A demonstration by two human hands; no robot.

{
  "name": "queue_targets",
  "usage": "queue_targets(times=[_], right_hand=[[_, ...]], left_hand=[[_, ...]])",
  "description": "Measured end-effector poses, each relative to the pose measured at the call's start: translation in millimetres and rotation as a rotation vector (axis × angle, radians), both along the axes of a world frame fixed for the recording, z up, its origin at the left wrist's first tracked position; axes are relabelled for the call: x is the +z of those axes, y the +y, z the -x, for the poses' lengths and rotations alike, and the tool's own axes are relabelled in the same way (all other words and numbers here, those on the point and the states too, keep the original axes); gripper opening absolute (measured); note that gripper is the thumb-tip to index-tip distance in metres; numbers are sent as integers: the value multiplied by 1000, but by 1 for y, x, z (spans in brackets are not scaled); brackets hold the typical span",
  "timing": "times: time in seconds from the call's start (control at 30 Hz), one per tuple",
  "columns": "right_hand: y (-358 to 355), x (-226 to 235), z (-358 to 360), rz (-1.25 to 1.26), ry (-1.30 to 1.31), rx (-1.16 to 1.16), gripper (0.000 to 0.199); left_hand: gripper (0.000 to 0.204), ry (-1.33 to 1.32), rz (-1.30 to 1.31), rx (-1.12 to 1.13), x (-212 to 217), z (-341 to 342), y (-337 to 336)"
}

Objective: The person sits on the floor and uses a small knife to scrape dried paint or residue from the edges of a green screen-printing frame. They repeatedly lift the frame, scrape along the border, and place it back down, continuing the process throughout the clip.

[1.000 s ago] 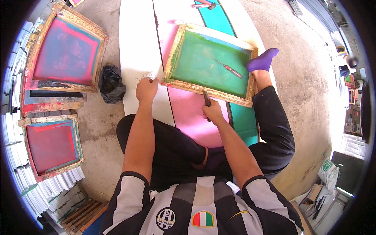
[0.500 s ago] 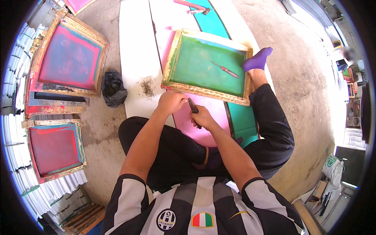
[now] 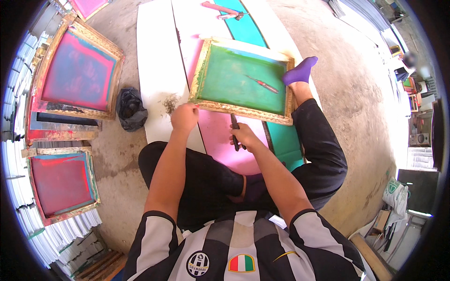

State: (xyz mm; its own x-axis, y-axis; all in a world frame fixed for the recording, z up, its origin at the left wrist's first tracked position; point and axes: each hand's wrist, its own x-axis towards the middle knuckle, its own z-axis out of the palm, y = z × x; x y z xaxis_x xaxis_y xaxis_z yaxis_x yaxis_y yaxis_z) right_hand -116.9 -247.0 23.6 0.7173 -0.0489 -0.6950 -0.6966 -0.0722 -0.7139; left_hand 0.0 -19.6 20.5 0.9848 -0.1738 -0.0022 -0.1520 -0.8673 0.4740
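From where I stand, the person sits cross-legged on a long board striped white, pink and teal [image 3: 157,56], with both bare hands near its middle. The right hand [image 3: 244,136] is wrapped around a pair of dark-handled pliers [image 3: 235,133], its fingers folded over the grips. The pliers point away from the person, their long axis running almost straight ahead, and the tip comes right up by the near rail of a rectangular wooden frame with green mesh [image 3: 255,112]; I cannot tell whether the two touch.

The left hand [image 3: 185,118] has its fingers bent inward beside that frame's near left corner; how tightly they close, and whether on anything, I cannot tell. Just beyond it lies a loose heap of thin brownish scraps [image 3: 169,102] on the white stripe.

A crumpled black plastic bag [image 3: 131,110] sits on the bare concrete floor [image 3: 124,164] to the left of the board, too dark inside to show what it holds.

The frame lies across the pink and teal stripes, long side left to right, its right end slanting toward the person. On its mesh rests a red-handled screwdriver [image 3: 265,85], handle toward the foot in a purple sock [image 3: 300,70], shaft pointing left and away.
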Motion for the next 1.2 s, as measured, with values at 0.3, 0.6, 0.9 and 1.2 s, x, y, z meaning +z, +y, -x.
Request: queue_targets(times=[0.3,0.6,0.9,1.2], right_hand=[[-18,-17,-16,118,50,-3,24],[-16,-20,-22,190,64,88,26],[-10,11,-33,277,168,114,24],[1,15,-30,506,149,197,23]], left_hand=[[37,290,16,570,11,-27,60],[37,311,-31,529,9,-31,46],[41,319,55,446,12,-32,35],[43,281,96,215,-4,-23,10]])
